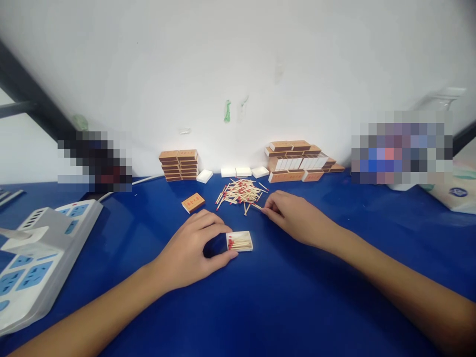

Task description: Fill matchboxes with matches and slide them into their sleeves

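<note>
My left hand (199,245) grips the left end of a small white matchbox tray (250,235), thumb at the near side and fingers at the far side. Several red-headed matches (240,244) lie in that tray, heads to the left. Pinched between the thumb and forefinger of my right hand (284,213) is a match (257,206), its far end at the edge of a loose heap of matches (241,191). An orange-brown matchbox cover (193,203) rests on the blue table just beyond my left hand.
Stacked matchboxes (179,165) stand against the wall at left, with a larger stack (293,161) at right. Between them lie several white trays (243,171). A power strip (55,263) with a plug occupies the left side. A pale packet (455,186) sits far right.
</note>
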A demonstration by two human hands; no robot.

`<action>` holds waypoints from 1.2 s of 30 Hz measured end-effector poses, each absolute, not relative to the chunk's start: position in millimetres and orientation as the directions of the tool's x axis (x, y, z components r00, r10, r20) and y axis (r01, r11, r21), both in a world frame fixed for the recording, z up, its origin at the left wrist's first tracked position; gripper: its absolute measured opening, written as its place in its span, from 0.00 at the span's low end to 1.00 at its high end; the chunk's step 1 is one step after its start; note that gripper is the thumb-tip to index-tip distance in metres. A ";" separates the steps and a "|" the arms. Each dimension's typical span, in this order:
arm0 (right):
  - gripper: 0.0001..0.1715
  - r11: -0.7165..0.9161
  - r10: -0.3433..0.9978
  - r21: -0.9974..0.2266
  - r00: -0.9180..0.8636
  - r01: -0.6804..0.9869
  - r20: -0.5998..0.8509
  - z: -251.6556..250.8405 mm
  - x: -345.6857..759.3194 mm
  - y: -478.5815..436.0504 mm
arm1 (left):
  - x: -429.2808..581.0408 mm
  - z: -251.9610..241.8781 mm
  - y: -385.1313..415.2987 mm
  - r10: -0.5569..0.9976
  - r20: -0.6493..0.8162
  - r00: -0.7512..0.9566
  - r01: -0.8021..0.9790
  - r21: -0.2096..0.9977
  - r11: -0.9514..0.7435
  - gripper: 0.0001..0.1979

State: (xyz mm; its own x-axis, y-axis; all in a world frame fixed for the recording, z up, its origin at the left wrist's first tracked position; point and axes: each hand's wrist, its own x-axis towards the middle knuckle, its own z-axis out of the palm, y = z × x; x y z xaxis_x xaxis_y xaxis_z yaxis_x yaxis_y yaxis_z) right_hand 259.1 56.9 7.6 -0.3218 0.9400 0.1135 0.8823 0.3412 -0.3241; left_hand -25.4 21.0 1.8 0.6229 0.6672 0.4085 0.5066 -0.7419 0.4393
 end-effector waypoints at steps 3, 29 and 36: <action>0.11 0.443 0.897 -0.308 -0.417 0.842 0.149 19.3 261.2 41.5 | -26.6 1.8 21.5 0.676 0.412 0.610 0.521 0.434 -0.735 0.15; 0.16 0.596 0.803 -0.403 -0.508 0.694 0.312 -0.1 259.2 62.3 | -24.1 6.4 10.9 0.618 0.461 0.637 0.448 0.432 -0.783 0.14; 0.11 0.623 0.781 -0.394 -0.515 0.676 0.352 -8.3 239.1 58.4 | -23.5 6.0 12.2 0.623 0.446 0.643 0.453 0.434 -0.779 0.14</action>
